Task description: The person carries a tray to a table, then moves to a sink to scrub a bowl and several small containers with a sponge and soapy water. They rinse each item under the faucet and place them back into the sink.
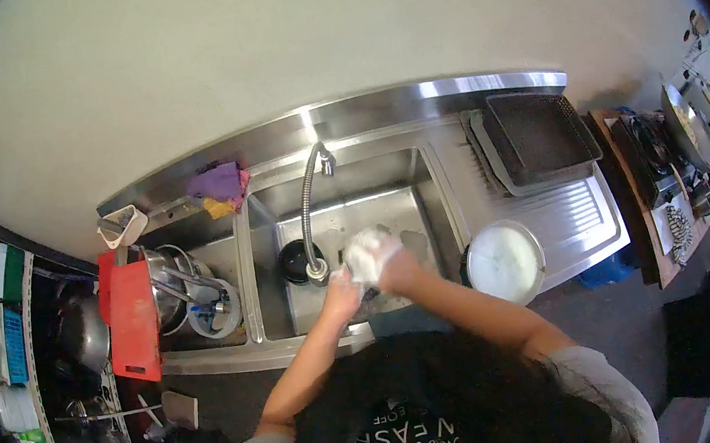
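Note:
Both my hands are together over the right-hand sink basin [442, 237], just right of the faucet head. My right hand [393, 272] is closed around a white, foam-covered wad [366, 254]; suds hide what kind of thing it is. My left hand [346, 293] is closed beside it, touching or nearly touching, with suds on the fingers. What the left fingers hold is hidden. A coiled-spring faucet [308, 201] hangs down into the basin. Behind its head, a round black pan or bowl [294, 261] lies on the basin floor.
A container of whitish, soapy liquid [505, 261] stands right of the basin. Dark trays [541, 134] are stacked on the drainboard [567, 234]. A red board [131, 318] and metal pots [169, 291] crowd the left basin. Purple cloth [217, 182] lies on the back ledge.

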Action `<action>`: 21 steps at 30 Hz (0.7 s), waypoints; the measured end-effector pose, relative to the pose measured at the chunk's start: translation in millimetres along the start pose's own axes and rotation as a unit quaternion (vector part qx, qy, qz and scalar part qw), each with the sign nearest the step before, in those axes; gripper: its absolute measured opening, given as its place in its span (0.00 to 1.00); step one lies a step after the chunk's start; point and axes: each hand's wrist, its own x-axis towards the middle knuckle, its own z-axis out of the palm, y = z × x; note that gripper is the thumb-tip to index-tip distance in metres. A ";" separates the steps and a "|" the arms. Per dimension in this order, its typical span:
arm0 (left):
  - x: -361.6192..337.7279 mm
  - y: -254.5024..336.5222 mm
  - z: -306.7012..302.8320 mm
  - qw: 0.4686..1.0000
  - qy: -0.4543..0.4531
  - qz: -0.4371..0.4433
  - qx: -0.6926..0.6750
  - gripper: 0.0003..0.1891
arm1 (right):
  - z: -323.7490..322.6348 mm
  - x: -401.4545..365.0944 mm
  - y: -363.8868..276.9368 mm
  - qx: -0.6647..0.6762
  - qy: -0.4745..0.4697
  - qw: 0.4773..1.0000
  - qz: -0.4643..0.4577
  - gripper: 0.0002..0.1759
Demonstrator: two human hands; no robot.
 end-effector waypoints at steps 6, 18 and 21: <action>0.6 14.1 -11.5 0.998 -0.041 0.041 0.029 0.13 | 36.6 0.4 43.3 -0.026 -0.070 0.995 0.067 0.12; 12.4 23.6 -33.0 0.980 -0.195 -0.042 0.012 0.18 | -9.4 37.8 62.6 0.322 -0.263 0.906 0.084 0.17; 12.9 40.4 -26.5 0.965 -0.165 -0.074 -0.191 0.20 | 1.9 21.1 74.2 0.728 -0.210 0.607 0.240 0.19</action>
